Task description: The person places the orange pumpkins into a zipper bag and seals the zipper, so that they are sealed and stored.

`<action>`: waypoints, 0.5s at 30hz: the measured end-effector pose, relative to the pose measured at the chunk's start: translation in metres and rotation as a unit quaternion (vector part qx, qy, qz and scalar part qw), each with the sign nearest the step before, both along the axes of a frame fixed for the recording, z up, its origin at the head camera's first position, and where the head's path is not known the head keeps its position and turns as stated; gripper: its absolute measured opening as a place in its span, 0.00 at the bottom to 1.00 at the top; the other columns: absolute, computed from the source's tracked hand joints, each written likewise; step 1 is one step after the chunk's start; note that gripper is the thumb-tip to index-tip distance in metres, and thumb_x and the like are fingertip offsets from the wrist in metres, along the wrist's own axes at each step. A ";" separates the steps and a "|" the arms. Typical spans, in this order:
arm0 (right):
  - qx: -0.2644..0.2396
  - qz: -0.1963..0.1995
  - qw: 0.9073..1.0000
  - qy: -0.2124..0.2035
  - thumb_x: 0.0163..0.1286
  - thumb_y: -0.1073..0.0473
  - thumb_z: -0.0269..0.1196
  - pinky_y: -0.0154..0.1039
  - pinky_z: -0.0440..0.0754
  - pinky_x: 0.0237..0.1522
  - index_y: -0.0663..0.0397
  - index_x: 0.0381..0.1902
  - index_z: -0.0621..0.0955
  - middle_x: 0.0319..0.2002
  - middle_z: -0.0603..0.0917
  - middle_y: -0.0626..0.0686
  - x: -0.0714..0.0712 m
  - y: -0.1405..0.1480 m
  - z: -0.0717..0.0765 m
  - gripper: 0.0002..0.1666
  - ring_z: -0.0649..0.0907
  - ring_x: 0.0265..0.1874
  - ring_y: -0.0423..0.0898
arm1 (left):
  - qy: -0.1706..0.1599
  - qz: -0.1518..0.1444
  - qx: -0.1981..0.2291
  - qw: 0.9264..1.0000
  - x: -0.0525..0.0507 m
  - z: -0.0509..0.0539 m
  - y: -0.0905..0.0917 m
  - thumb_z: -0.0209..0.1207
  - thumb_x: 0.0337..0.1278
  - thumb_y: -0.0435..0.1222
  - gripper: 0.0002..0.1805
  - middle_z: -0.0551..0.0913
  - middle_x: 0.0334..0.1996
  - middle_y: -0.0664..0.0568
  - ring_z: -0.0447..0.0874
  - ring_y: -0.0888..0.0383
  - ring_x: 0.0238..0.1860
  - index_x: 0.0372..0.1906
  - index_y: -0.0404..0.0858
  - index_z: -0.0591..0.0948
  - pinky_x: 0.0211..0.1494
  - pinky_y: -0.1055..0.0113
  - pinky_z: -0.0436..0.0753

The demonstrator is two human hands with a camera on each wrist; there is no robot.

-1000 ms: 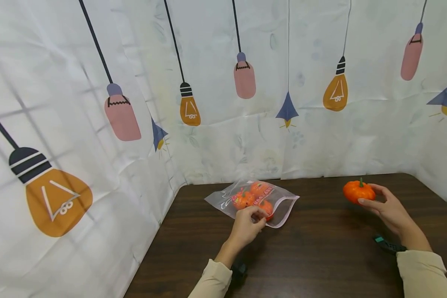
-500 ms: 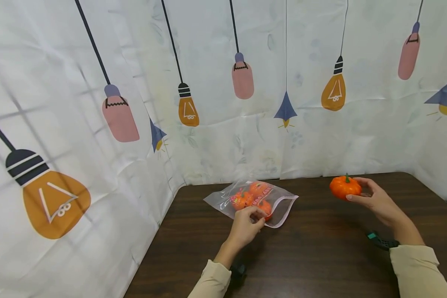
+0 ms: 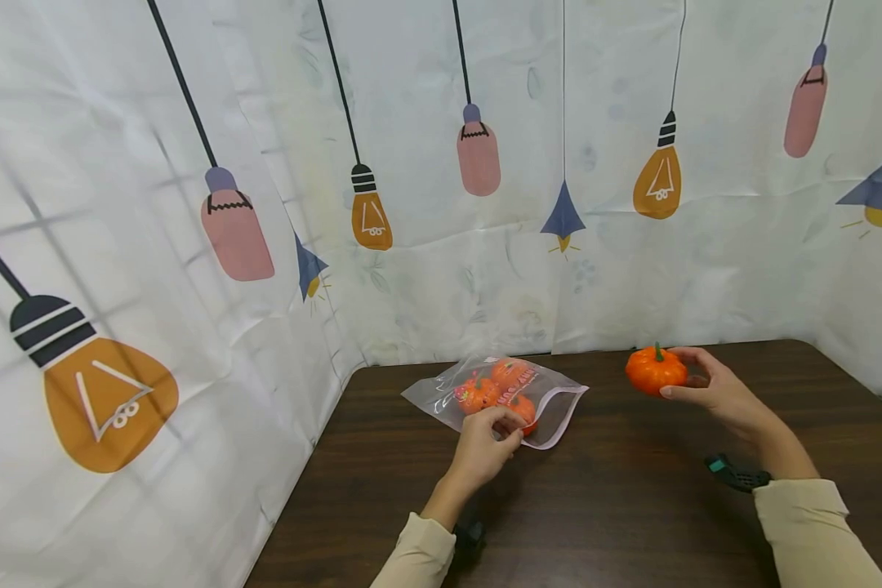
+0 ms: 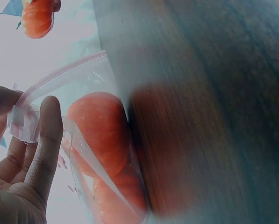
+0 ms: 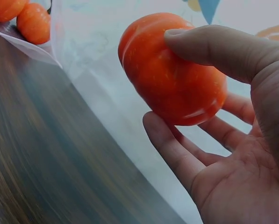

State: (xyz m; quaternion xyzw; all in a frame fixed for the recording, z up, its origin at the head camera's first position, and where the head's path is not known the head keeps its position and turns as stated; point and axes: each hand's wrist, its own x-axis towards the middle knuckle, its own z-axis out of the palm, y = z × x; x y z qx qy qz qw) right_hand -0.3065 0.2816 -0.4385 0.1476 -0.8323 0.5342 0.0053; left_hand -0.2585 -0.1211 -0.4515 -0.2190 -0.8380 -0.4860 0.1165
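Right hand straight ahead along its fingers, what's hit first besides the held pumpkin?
Probably the clear bag, roughly in line with the fingers in the right wrist view; depth unclear, might pass above.

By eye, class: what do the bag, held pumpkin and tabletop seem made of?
Bag: clear, glossy plastic film; pumpkins show through. Held pumpkin: perhaps plastic or foam, glossy, with pale highlights. Tabletop: wood or wood-look laminate, faint sheen, streaky grain.
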 end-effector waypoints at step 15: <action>0.004 0.067 0.998 -0.010 0.71 0.56 0.67 0.50 0.83 0.52 0.56 0.73 0.63 0.68 0.67 0.63 -0.003 -0.038 -0.005 0.39 0.80 0.58 0.57 | -0.004 -0.003 0.014 1.000 0.001 0.002 0.000 0.66 0.57 0.26 0.03 0.86 0.28 0.45 0.81 0.61 0.21 0.36 0.31 0.87 0.23 0.73 0.83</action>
